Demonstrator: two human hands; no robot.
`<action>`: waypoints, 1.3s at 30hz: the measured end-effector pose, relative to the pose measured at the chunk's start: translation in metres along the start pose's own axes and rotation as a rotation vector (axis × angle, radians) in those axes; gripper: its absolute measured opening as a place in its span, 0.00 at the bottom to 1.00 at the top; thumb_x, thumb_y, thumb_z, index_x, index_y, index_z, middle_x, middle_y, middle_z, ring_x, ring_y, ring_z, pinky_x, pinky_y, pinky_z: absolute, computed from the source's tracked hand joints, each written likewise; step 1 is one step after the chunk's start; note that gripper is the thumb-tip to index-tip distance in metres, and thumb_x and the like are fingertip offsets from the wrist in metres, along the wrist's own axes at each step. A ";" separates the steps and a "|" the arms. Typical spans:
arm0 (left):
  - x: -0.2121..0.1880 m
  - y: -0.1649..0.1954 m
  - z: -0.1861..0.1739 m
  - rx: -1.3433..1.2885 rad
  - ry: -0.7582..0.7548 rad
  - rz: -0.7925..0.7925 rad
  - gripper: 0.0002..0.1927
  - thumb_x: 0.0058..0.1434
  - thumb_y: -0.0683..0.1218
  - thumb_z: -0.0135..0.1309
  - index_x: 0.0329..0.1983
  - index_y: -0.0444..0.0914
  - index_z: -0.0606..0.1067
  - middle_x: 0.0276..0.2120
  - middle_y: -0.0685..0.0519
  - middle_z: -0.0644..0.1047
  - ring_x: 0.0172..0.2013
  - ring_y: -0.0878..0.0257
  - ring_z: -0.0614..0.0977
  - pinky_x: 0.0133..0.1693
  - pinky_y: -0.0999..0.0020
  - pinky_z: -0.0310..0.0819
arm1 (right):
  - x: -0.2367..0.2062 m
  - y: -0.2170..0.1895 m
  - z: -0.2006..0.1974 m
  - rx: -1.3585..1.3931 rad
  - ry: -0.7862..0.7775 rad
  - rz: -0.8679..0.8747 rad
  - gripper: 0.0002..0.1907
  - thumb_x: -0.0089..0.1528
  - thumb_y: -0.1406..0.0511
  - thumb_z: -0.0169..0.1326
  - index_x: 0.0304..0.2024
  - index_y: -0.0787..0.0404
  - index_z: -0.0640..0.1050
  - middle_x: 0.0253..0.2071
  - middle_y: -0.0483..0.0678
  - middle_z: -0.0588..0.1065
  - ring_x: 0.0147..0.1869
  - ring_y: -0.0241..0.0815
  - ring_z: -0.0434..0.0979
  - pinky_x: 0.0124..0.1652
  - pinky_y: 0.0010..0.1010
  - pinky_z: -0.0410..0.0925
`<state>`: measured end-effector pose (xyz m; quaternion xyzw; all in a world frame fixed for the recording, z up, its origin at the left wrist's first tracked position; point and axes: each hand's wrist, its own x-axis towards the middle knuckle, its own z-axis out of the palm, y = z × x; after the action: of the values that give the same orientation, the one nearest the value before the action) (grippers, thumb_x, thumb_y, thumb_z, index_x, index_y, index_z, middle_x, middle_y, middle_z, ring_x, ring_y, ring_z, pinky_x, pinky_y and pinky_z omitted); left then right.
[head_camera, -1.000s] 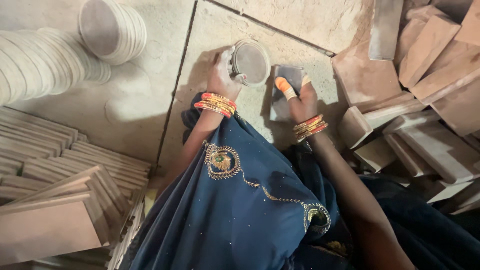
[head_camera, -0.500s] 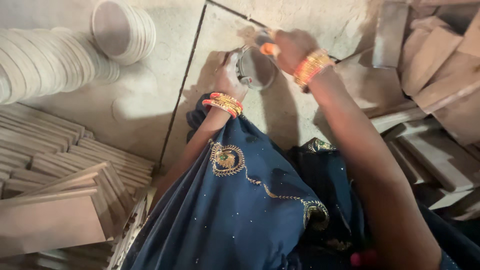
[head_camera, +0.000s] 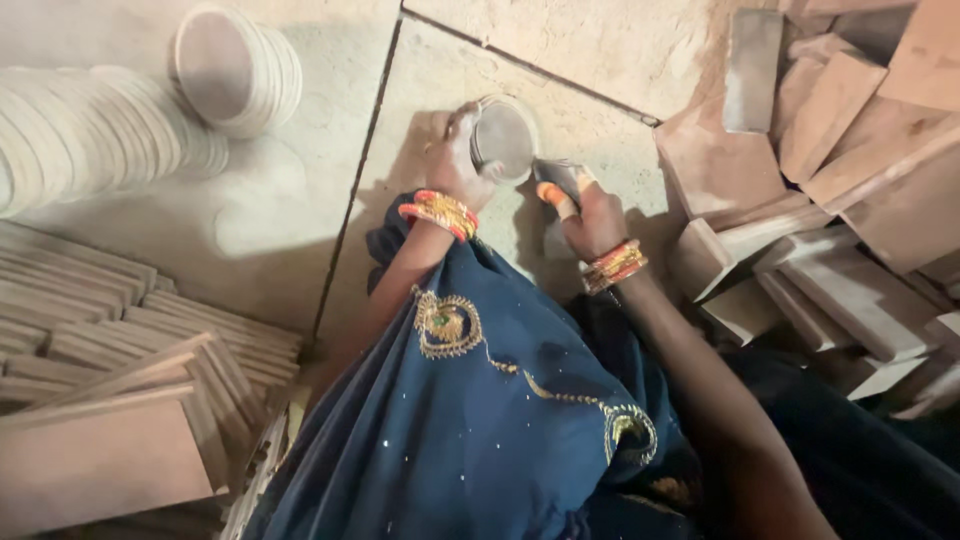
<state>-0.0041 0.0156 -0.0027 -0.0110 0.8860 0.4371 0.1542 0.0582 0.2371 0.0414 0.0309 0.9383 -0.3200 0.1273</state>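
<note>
Fingers (head_camera: 455, 150) of our left hand (head_camera: 460, 165) grip 1 disc (head_camera: 503, 135); our right hand (head_camera: 590, 215) clasps a block (head_camera: 560, 180) (finished stacks (head_camera: 235, 65) upper left, many slabs (head_camera: 850, 180) unworked).

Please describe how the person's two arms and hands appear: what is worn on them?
Both forearms are bare, with no sleeves or gloves. The left hand has a stack of orange, red and gold bangles at the wrist. The right hand has similar orange and gold bangles, and an orange wrap on one finger.

round grey disc (head_camera: 503, 137) | tilted on edge, floor slab | grey block (head_camera: 560, 178) | touching disc's right rim
</note>
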 end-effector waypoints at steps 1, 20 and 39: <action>-0.005 0.006 -0.001 0.041 -0.012 -0.006 0.55 0.41 0.49 0.76 0.70 0.34 0.60 0.62 0.38 0.66 0.63 0.41 0.70 0.62 0.50 0.65 | 0.000 -0.003 -0.002 0.110 0.107 -0.070 0.18 0.67 0.60 0.61 0.52 0.67 0.78 0.38 0.63 0.80 0.40 0.59 0.82 0.38 0.44 0.72; -0.006 0.018 -0.019 0.383 -0.024 0.136 0.65 0.37 0.50 0.77 0.76 0.44 0.52 0.65 0.42 0.63 0.62 0.37 0.64 0.63 0.47 0.60 | 0.027 -0.024 0.026 -0.108 0.211 -0.246 0.31 0.54 0.79 0.51 0.63 0.70 0.72 0.66 0.65 0.70 0.70 0.62 0.68 0.68 0.43 0.61; -0.004 0.000 -0.007 0.352 0.007 0.166 0.55 0.45 0.45 0.70 0.77 0.47 0.58 0.68 0.44 0.62 0.65 0.38 0.63 0.66 0.47 0.59 | 0.030 -0.031 0.047 -0.164 -0.092 -0.174 0.39 0.47 0.75 0.51 0.64 0.78 0.66 0.68 0.71 0.64 0.75 0.69 0.57 0.72 0.53 0.50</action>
<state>-0.0027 0.0096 0.0023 0.0877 0.9472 0.2866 0.1140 0.0353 0.1829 0.0165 -0.0757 0.9537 -0.2529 0.1442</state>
